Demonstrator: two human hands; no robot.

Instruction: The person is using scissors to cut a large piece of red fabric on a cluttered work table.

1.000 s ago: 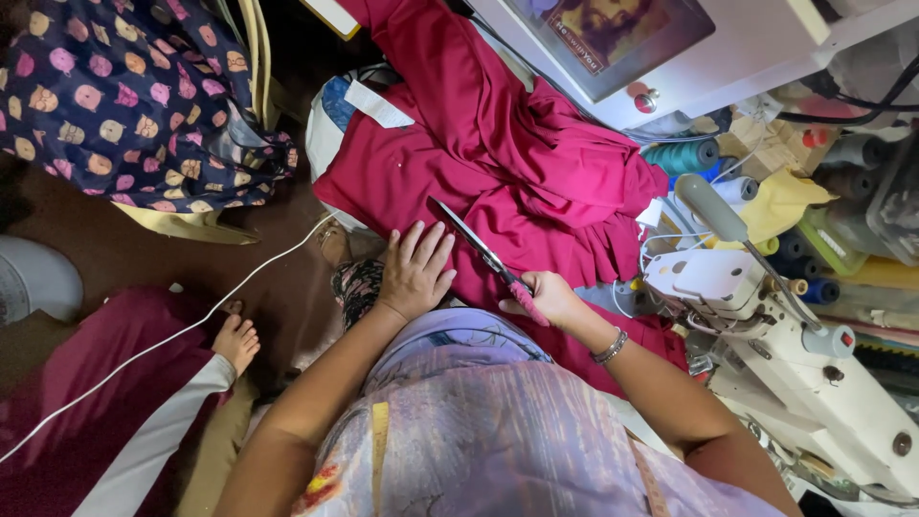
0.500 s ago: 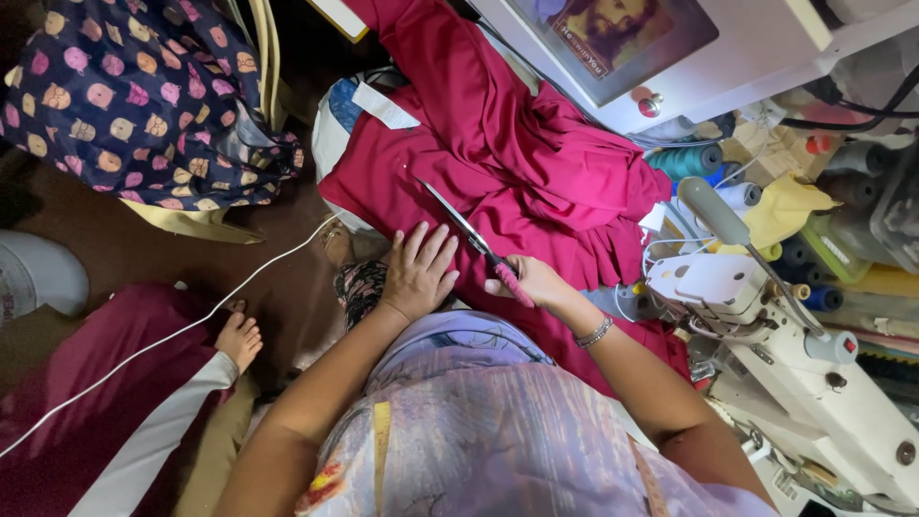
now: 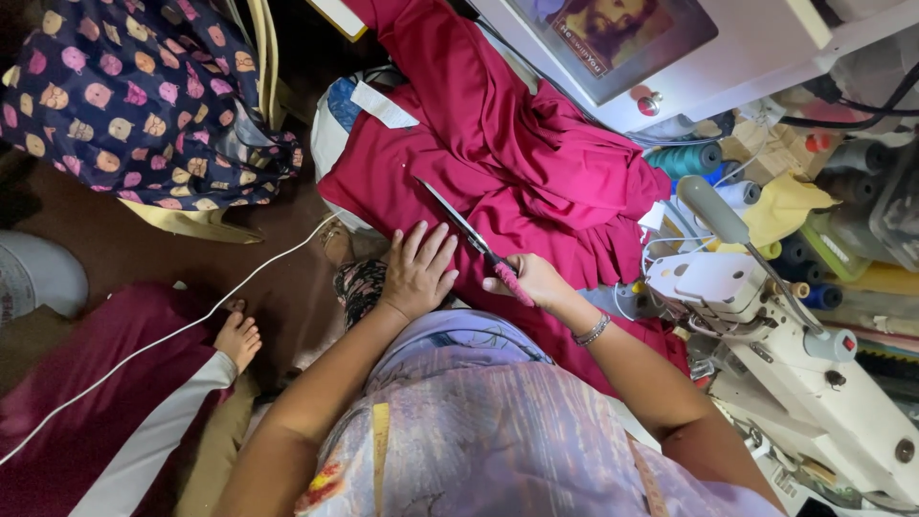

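- The left hand point(image 3: 418, 271) lies flat, fingers spread, pressing the red cloth point(image 3: 498, 163) near its left edge.
- The right hand point(image 3: 538, 280) is closed around the scissors point(image 3: 469, 236); it is hard to see whether the blades are open.
- For a clean cut, the cloth should stay taut and flat.
- A sewing machine point(image 3: 766, 316) stands at the right; the floor point(image 3: 124, 258) carries a white cable point(image 3: 191, 321).

We see bright, even light on the crimson cloth point(image 3: 498, 144); the dark upper-left corner sinks into shadow, edges slightly warped.
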